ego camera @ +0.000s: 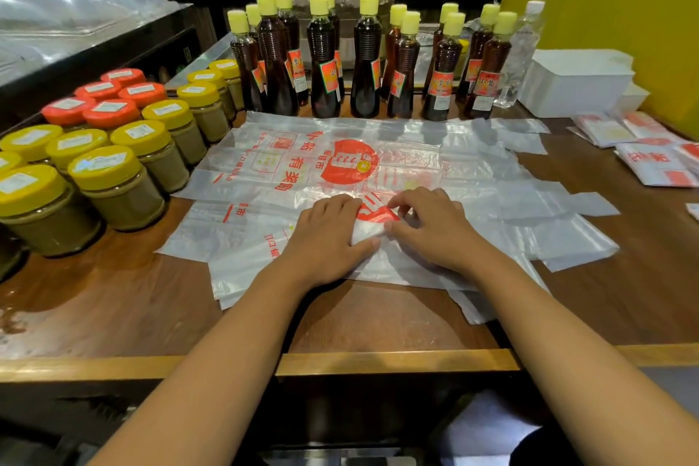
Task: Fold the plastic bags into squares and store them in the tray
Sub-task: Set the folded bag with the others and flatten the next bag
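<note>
Both forearms are reaching in from the near edge of the wooden counter (378,318), and the two hands are working close together on one partly folded plastic bag (368,235). Lying flat with its fingers straight, the left hand (327,235) is pressing the folded piece down. The right hand (429,225) is lying just beside it, its thumb and fingertips pinching a corner of the fold where the red print is showing.

That bag is resting on top of a loose spread of plastic bags (321,163), clear with red lettering, which is covering the middle of the counter. Well to the right, a few folded bags (658,163) are lying in small flat squares near the counter's far right side. Behind them a stack of white trays (575,83) is sitting against a yellow sign (612,11).

Jars with yellow and red lids (109,147) are crowding the left side, and dark bottles with yellow caps (363,60) are standing in rows along the back.
</note>
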Action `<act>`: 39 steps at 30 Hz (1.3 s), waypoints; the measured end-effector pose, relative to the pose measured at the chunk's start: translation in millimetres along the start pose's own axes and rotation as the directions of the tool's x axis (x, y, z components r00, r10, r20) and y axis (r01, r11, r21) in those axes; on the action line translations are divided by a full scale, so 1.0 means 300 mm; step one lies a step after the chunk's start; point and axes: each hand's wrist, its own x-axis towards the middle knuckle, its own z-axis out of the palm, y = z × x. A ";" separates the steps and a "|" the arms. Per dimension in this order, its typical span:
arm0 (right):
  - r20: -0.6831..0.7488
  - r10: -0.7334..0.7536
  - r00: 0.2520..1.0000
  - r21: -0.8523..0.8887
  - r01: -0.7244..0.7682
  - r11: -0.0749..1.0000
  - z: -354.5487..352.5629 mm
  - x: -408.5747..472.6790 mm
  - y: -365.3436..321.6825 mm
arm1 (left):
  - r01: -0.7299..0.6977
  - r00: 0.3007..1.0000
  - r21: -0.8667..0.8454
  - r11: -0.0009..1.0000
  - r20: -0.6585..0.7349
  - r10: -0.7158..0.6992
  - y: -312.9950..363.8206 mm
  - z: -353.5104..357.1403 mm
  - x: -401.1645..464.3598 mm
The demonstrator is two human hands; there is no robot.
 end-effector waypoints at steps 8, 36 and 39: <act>0.041 -0.090 0.995 -0.047 0.092 0.995 0.013 -0.013 -0.017 | 0.014 0.997 0.020 1.000 0.075 -0.016 0.003 -0.031 -0.006; 0.375 -0.249 0.893 -0.190 0.336 0.922 0.041 -0.036 -0.098 | -0.032 0.991 0.092 0.995 0.133 0.019 -0.023 -0.012 -0.183; 0.427 -0.213 0.879 -0.087 0.274 0.958 0.033 0.003 -0.114 | -0.043 0.990 0.082 0.996 0.137 0.032 -0.028 -0.015 -0.181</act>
